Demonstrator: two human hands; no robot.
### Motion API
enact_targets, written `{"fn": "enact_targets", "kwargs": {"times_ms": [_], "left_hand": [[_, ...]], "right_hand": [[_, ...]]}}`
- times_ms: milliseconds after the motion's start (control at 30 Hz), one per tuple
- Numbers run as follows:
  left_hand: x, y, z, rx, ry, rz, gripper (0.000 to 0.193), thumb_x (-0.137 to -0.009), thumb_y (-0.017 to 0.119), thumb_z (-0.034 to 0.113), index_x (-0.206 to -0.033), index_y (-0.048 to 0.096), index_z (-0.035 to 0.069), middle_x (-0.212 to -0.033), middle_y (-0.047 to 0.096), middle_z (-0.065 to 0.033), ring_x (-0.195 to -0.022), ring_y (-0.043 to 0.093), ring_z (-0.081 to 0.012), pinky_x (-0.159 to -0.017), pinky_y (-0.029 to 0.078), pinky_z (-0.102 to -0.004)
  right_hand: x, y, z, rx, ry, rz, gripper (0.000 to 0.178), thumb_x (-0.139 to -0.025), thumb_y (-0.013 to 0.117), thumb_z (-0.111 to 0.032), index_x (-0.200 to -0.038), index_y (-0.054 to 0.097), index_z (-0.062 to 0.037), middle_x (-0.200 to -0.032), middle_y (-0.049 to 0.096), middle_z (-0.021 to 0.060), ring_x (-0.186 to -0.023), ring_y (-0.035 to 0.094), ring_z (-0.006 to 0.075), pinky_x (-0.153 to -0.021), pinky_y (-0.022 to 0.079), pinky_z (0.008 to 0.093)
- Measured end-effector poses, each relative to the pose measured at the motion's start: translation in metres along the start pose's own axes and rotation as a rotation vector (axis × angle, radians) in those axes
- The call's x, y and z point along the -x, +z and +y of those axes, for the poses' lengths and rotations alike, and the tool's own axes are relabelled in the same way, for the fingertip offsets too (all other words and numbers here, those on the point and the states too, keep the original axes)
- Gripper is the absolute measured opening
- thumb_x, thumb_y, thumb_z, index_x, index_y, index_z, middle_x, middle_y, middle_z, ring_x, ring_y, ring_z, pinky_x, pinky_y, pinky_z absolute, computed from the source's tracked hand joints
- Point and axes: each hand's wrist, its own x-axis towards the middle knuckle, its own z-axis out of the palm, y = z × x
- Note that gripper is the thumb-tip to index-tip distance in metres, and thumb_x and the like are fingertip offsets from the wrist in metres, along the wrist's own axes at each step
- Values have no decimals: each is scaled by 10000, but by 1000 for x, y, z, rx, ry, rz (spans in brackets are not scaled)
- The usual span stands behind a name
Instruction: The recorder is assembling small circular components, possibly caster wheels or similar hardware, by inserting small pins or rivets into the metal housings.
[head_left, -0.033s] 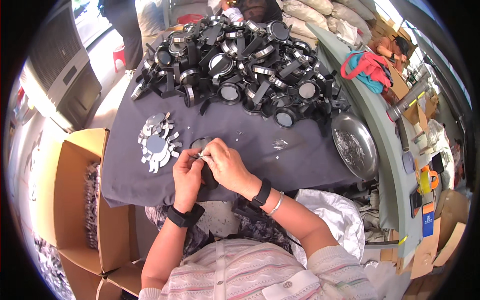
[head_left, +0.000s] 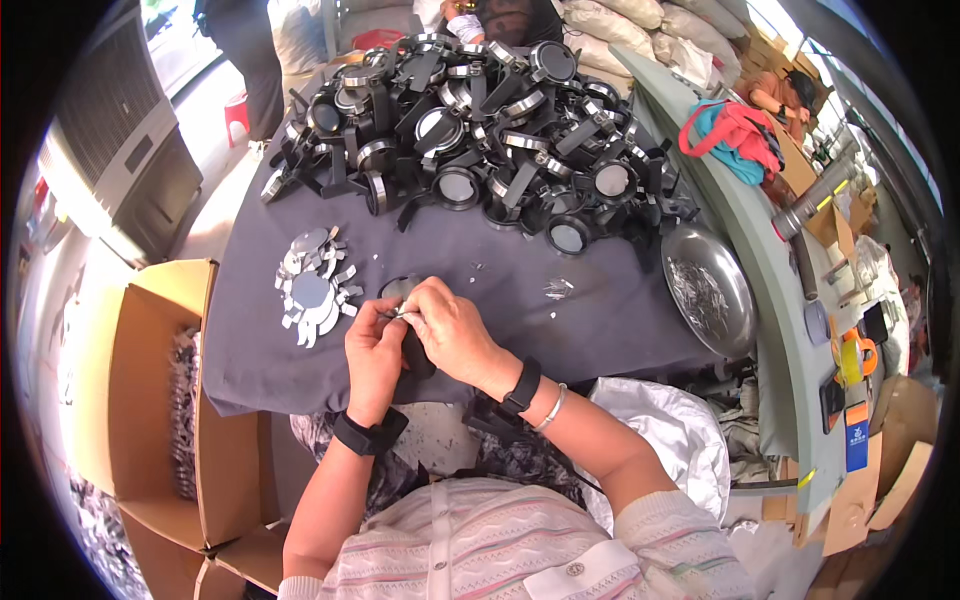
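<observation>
Close together near the front of the table, my left hand (head_left: 374, 345) and my right hand (head_left: 448, 322) are both closed, fingertips meeting over a watch-like piece (head_left: 401, 287). Its dark round head shows just beyond the fingers, and a black strap part hangs below between the hands. Something small and pale sits in the pinch, too small to name. To the left lies a little heap of flat silvery discs with tabs (head_left: 312, 290). A few thin metal pins (head_left: 558, 289) are scattered to the right, and a steel dish (head_left: 735, 310) holds many more.
A big pile of black-strapped, metal-rimmed watch-like pieces (head_left: 457, 187) covers the far table. Open cardboard boxes (head_left: 235, 470) stand at left. A grey-green board (head_left: 765, 270) edges the right side, with tape rolls (head_left: 852, 363) and a red and blue cloth bag (head_left: 735, 140). Other people sit beyond.
</observation>
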Motion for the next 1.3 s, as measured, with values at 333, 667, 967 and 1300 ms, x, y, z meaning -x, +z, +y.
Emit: {"fn": "enact_targets", "kwargs": {"times_ms": [333, 667, 967, 1300], "left_hand": [[-1, -3, -3, -46, -30, -18, 202, -894, 491, 29, -1066, 592, 59, -723, 615, -6, -536, 518, -30, -427, 406, -185], [-2, -6, -6, -85, -6, -14, 202, -900, 491, 40, -1076, 586, 67, -717, 649, -37, -506, 520, -32, -411, 377, -177], [0, -4, -3, -56, -27, -10, 201, -894, 491, 34, -1067, 589, 67, -715, 641, -20, -496, 490, -26, -418, 387, -175], [-1, -5, 0, -47, -31, -23, 192, -895, 489, 27, -1057, 584, 65, -742, 650, -30, -498, 493, -32, -413, 385, -175]], "right_hand": [[19, -116, 36, 268, 131, 120, 36, -822, 613, -69, -856, 617, -58, -788, 588, 119, -698, 594, 335, -620, 479, 395], [48, -166, 87, 841, 55, -361, 75, -831, 528, -65, -797, 575, -17, -766, 548, 140, -674, 613, 317, -600, 500, 421], [47, -181, 85, 855, -39, -381, 90, -798, 546, -60, -729, 512, -13, -770, 530, 146, -653, 605, 314, -578, 499, 417], [32, -178, 84, 946, -277, -530, 91, -814, 534, -79, -740, 529, -27, -765, 543, 126, -614, 613, 261, -539, 501, 379]]}}
